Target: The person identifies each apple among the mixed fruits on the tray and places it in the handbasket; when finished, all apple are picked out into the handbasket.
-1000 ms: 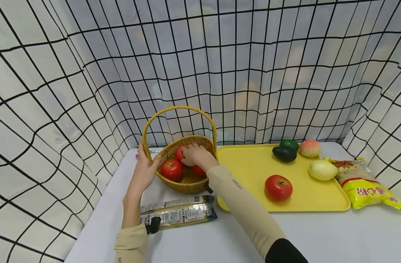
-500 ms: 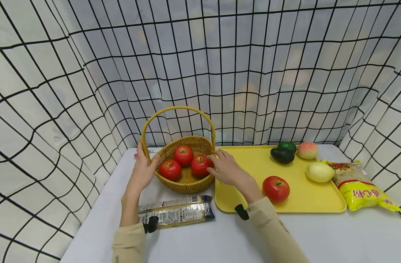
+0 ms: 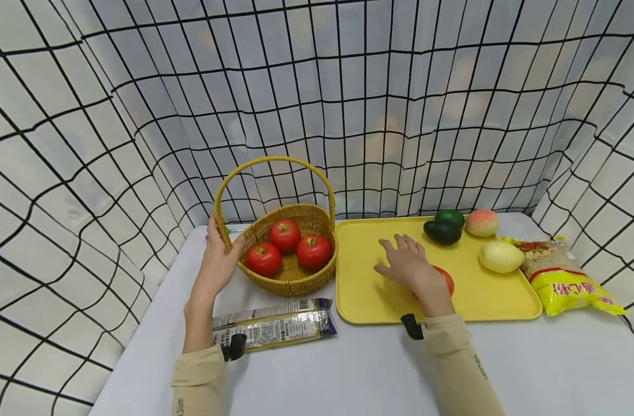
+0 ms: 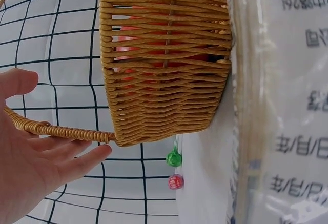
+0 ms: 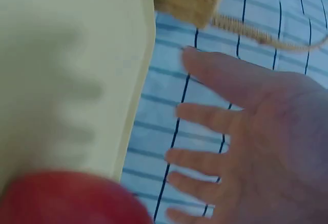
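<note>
Both wide, our left hand (image 3: 218, 264) touches the basket handle (image 3: 275, 159), centre left; our right hand (image 3: 407, 267) hovers well inside the tray rim (image 3: 340, 277).

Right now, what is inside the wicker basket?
Three red tomatoes sit in the wicker basket; some woven bottom shows between them. Whatever lies directly beneath the tomatoes is covered.

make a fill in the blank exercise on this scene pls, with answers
The basket holds ____ red fruits.
The tray under the right hand is coloured ____.
The left hand is at the basket's arched ____.
In the head view, the bag lies by the tray's ____ edge.

Missing words: three; yellow; handle; right.
</note>
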Demonstrator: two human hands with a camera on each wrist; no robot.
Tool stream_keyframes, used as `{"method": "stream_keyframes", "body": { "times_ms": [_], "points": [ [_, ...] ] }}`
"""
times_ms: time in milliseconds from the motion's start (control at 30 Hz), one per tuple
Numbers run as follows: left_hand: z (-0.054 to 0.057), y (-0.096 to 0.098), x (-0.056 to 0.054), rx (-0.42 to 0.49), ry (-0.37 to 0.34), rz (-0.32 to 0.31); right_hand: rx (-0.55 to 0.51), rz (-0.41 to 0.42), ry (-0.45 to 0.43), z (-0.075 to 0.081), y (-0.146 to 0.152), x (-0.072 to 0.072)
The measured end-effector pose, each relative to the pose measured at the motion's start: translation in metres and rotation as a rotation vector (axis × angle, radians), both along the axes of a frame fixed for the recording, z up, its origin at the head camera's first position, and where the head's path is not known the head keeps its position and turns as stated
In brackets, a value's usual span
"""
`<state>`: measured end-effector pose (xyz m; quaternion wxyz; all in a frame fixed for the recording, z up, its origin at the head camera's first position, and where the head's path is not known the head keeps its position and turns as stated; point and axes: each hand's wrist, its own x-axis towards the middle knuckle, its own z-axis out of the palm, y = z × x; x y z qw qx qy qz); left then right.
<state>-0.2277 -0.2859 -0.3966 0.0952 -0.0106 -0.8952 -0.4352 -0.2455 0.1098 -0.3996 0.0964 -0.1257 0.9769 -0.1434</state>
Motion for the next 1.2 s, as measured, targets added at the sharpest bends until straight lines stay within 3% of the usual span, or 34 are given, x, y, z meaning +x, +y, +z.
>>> {"method": "stream_keyframes", "body": {
  "times_ms": [200,367,633,967,1200],
  "points": [
    [-0.003,0.002,-0.002,0.004,0.006,-0.02,-0.011,-0.123,-0.187,-0.003,0.035,0.006],
    [0.0,0.002,-0.001,-0.015,0.019,-0.006,-0.028,-0.163,-0.289,-0.007,0.054,0.004],
    [0.0,0.0,0.0,-0.006,0.032,-0.004,-0.021,-0.069,-0.289,-0.011,0.064,-0.004],
    [-0.001,0.0,-0.001,-0.003,0.032,-0.003,-0.01,-0.122,-0.37,-0.006,0.064,-0.004],
    [-0.001,-0.001,0.0,-0.005,0.033,-0.004,0.01,-0.102,-0.358,-0.007,0.064,-0.004]
  ]
}}
